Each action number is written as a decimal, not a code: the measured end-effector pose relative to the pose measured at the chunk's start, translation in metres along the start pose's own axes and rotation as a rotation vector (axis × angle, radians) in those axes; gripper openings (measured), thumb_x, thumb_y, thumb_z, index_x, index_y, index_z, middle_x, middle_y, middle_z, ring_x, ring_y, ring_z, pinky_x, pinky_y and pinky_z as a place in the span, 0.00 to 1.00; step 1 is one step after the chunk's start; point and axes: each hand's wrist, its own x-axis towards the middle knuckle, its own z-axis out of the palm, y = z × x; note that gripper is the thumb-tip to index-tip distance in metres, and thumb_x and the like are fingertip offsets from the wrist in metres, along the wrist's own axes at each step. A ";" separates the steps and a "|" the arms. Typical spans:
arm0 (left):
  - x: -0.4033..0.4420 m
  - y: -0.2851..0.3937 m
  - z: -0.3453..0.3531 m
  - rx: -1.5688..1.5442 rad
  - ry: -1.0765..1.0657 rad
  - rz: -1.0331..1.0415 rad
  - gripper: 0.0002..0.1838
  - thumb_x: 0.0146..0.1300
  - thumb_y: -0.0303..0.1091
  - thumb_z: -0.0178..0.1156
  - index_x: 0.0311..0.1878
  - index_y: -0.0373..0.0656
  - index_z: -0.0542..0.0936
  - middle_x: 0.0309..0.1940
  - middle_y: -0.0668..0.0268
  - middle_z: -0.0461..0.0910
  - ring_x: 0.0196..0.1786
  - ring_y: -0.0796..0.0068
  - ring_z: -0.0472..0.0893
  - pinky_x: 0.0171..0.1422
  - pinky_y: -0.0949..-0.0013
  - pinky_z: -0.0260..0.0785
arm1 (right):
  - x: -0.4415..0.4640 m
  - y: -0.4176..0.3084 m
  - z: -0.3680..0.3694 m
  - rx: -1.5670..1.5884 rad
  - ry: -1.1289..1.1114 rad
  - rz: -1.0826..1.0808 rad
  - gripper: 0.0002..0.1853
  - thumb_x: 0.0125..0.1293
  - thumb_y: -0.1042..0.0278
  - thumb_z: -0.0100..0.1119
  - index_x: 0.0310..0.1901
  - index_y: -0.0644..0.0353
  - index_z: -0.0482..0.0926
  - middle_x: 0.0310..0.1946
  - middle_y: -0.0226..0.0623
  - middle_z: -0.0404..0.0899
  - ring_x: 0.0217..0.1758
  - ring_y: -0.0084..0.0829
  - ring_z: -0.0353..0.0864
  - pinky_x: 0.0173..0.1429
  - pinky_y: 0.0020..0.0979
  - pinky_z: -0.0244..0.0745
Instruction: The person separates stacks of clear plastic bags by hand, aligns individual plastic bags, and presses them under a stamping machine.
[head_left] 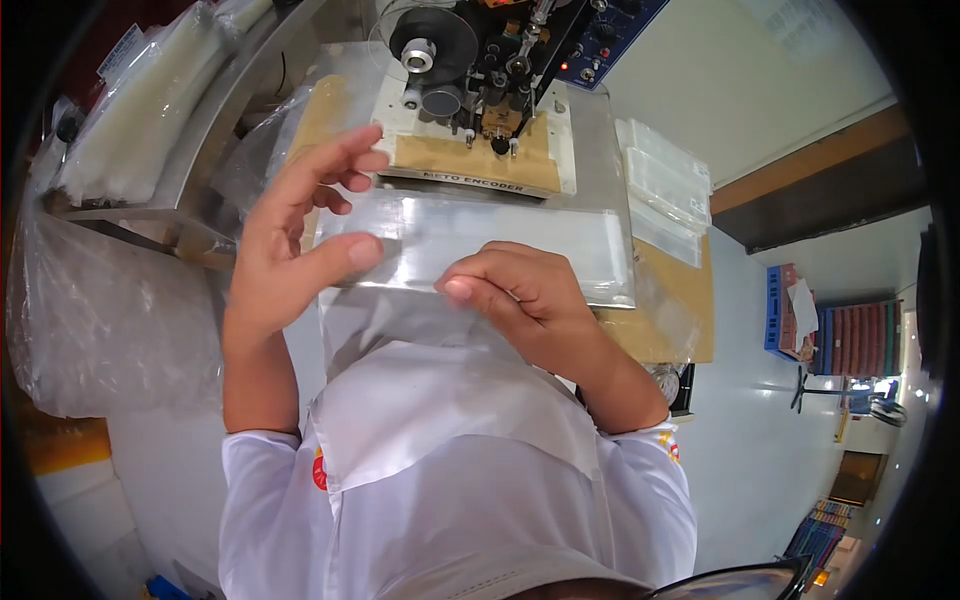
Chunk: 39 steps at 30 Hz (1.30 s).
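My left hand (310,225) is raised over the left end of a stack of flat clear plastic bags (570,250). Its fingers are spread and curved, with the thumb apart, and nothing lies between them. My right hand (520,295) is at the near edge of the stack, thumb and forefinger pressed together in a pinch. Whatever is in that pinch, if anything, is too thin or hidden to make out. Just beyond the bags stands a coding machine (480,90), its front plate (475,182) marked "METO ENCODER", with a black reel on its left.
More clear bags (668,185) lie to the right on brown cardboard (675,310). On the left, a metal shelf (200,150) carries bundled plastic bags (140,130), with a large plastic sack (110,310) beneath. Binders (857,338) stand far right.
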 end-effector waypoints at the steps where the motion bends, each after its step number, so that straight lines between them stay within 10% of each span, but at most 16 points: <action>1: 0.003 0.010 0.001 0.073 -0.109 0.021 0.17 0.53 0.22 0.69 0.48 0.35 0.84 0.39 0.65 0.81 0.40 0.78 0.77 0.45 0.74 0.65 | 0.002 -0.001 -0.001 -0.012 -0.015 -0.025 0.06 0.70 0.71 0.60 0.42 0.62 0.83 0.32 0.35 0.82 0.36 0.27 0.80 0.42 0.26 0.73; 6: 0.017 0.015 0.006 0.225 -0.270 0.015 0.09 0.55 0.27 0.68 0.40 0.36 0.86 0.29 0.67 0.80 0.31 0.81 0.74 0.34 0.76 0.62 | 0.000 -0.009 -0.003 0.314 0.040 0.139 0.10 0.65 0.73 0.66 0.47 0.61 0.81 0.31 0.27 0.80 0.34 0.19 0.75 0.40 0.26 0.70; 15: 0.041 -0.041 0.030 -0.145 -0.075 -0.341 0.03 0.62 0.26 0.66 0.38 0.38 0.84 0.24 0.74 0.76 0.25 0.87 0.72 0.30 0.80 0.63 | 0.003 0.026 -0.077 -0.329 0.092 0.114 0.23 0.59 0.64 0.73 0.55 0.56 0.79 0.27 0.29 0.77 0.28 0.19 0.74 0.32 0.23 0.67; 20: 0.058 -0.099 0.059 -0.098 -0.065 -0.447 0.09 0.63 0.29 0.67 0.44 0.38 0.82 0.27 0.73 0.78 0.28 0.89 0.75 0.31 0.82 0.66 | 0.020 0.076 -0.085 -0.995 0.228 -0.334 0.29 0.56 0.57 0.72 0.59 0.57 0.77 0.58 0.40 0.78 0.61 0.42 0.75 0.61 0.44 0.71; 32: 0.028 -0.084 0.052 0.786 -0.100 0.293 0.12 0.55 0.37 0.70 0.41 0.45 0.85 0.33 0.65 0.77 0.32 0.64 0.80 0.35 0.64 0.72 | 0.027 0.102 -0.078 -0.979 0.064 -0.216 0.33 0.56 0.51 0.70 0.61 0.59 0.76 0.65 0.40 0.74 0.70 0.44 0.70 0.70 0.47 0.66; 39: 0.049 -0.099 0.056 0.877 -0.122 0.331 0.13 0.55 0.39 0.70 0.44 0.49 0.86 0.30 0.68 0.74 0.31 0.66 0.76 0.36 0.62 0.68 | 0.048 0.107 -0.090 -0.979 0.079 -0.198 0.39 0.52 0.44 0.72 0.58 0.67 0.77 0.62 0.46 0.77 0.69 0.49 0.71 0.68 0.49 0.66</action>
